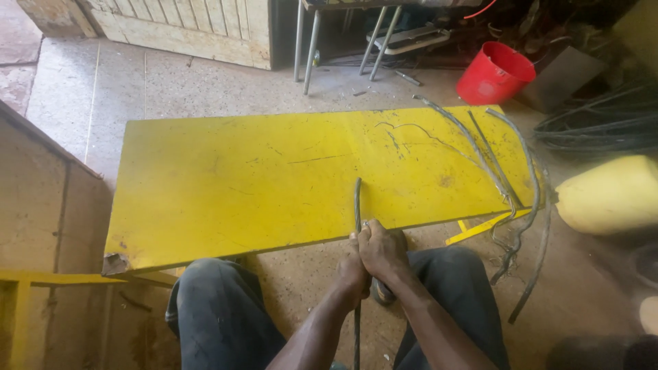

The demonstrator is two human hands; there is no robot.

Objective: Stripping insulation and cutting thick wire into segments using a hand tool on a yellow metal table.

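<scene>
The board [240,178] is bright yellow with dark scratches, the bucket [495,72] red, the cable [357,205] dark grey, the floor [205,85] speckled beige.

Both hands (clasped) [373,257] around grey cable [357,205]

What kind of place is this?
Probably a small workshop: both hands grip a cable over a scratched yellow board, with loose cable lengths and a red bucket nearby.
</scene>
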